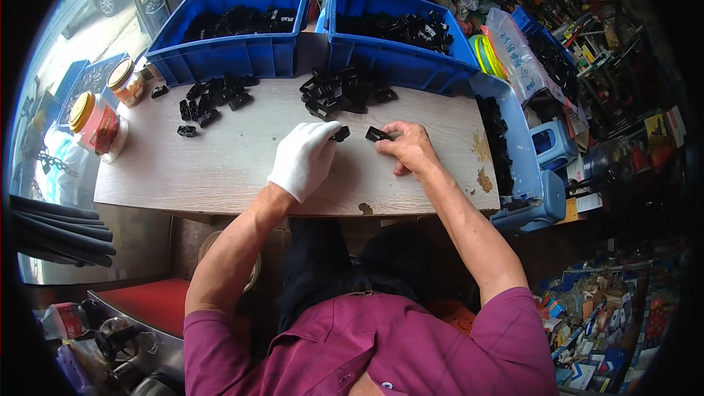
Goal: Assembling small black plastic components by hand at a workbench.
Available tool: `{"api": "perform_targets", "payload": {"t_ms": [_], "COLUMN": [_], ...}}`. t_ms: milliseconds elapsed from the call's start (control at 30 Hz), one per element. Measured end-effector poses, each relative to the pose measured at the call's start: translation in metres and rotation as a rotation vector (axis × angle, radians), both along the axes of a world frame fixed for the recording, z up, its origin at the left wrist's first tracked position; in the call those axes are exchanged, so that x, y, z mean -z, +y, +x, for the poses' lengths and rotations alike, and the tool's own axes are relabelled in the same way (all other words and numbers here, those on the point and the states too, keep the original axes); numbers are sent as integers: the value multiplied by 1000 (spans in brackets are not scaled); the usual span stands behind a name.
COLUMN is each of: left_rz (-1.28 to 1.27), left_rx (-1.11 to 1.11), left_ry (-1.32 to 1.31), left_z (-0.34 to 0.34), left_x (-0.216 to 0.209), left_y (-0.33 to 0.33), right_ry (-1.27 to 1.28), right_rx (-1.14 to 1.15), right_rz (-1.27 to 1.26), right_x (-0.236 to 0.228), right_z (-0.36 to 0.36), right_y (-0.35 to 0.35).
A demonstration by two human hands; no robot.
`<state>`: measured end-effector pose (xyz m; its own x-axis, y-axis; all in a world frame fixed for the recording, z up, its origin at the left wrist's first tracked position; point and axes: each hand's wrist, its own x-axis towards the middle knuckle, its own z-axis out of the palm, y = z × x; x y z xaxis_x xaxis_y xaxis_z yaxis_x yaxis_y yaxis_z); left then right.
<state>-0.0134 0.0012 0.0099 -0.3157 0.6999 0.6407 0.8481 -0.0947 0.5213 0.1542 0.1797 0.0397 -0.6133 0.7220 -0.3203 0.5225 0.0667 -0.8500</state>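
My left hand, in a white knit glove, pinches a small black plastic part at its fingertips. Bare, my right hand grips another black plastic part between thumb and fingers. A short gap separates the two parts, both held over the pale wooden table. Just beyond my hands lies a pile of black plastic parts. A second, looser group of black parts is spread farther left. The exact kind of these parts is too small to make out.
Two blue bins with black parts stand along the table's far edge. At the right is a lighter blue tub beside a blue stool. Lidded jars stand at the left edge. Crowded shelves fill the far right.
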Motion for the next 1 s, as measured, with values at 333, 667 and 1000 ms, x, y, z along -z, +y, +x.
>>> {"api": "perform_targets", "payload": {"t_ms": [333,667,1000], "left_rz": [-256,-88,-132], "left_rx": [249,269,132], "left_ry": [212,311,261], "left_z": [9,17,29], "left_x": [-5,4,10], "left_y": [52,48,29], "right_ry": [26,42,64], "right_rx": [-47,-47,-52], "right_rz": [1,-9,-12], "right_x": [-4,0,3], "right_z": [3,6,4], "right_y": [-22,-20,-25]}}
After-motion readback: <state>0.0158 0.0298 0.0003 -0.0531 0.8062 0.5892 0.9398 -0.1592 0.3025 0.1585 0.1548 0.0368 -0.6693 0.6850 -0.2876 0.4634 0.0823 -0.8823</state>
